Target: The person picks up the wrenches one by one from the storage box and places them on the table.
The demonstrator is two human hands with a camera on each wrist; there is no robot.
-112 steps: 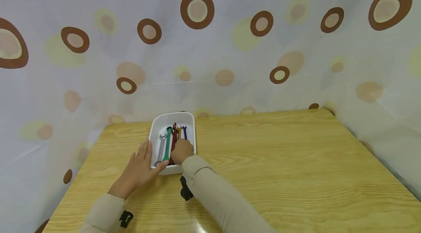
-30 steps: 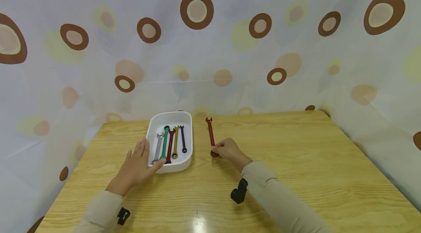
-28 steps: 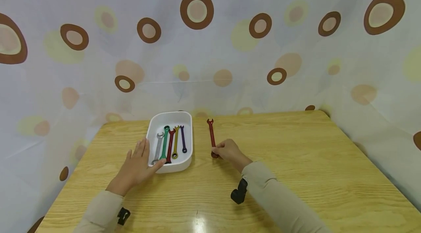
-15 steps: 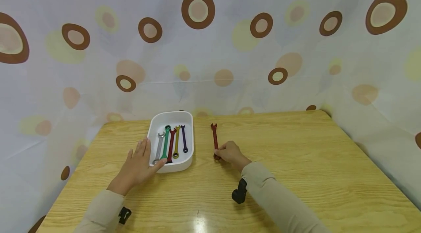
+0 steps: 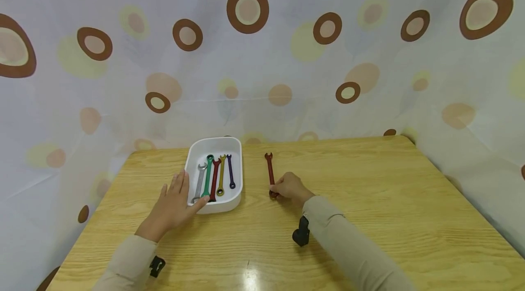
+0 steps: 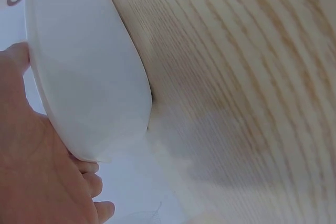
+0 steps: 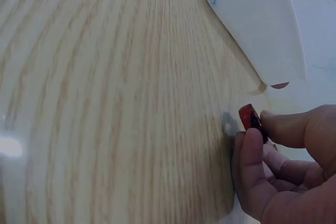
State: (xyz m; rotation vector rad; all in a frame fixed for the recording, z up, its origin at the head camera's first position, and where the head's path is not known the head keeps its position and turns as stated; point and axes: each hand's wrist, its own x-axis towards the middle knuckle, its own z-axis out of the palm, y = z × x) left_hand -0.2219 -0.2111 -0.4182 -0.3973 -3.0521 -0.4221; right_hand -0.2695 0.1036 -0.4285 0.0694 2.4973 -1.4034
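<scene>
Right of the bin, my right hand (image 5: 292,187) pinches a red combination wrench (image 5: 270,168) near its ring end, the open jaw end pointing to the back of the table. In the right wrist view, thumb and fingers grip the red wrench (image 7: 248,117) low, right by the tabletop. My left hand (image 5: 174,202) rests against the near left corner of a white plastic bin (image 5: 224,207), fingers along its side and thumb on the front rim. Inside the bin lie a silver wrench (image 5: 199,181), a green wrench (image 5: 208,174), another red wrench (image 5: 214,179), a yellow wrench (image 5: 221,177) and a purple wrench (image 5: 231,172).
The wood-grain table (image 5: 369,190) runs wide to the right of the hands. A hanging cloth (image 5: 287,67) with brown circles encloses the back and sides. Black camera mounts (image 5: 301,232) sit at both wrists.
My right hand has come out of the bin with the red wrench and brought it right, down to the table. Over the last second the wrench shifted slightly rightward. The left hand stayed on the bin.
</scene>
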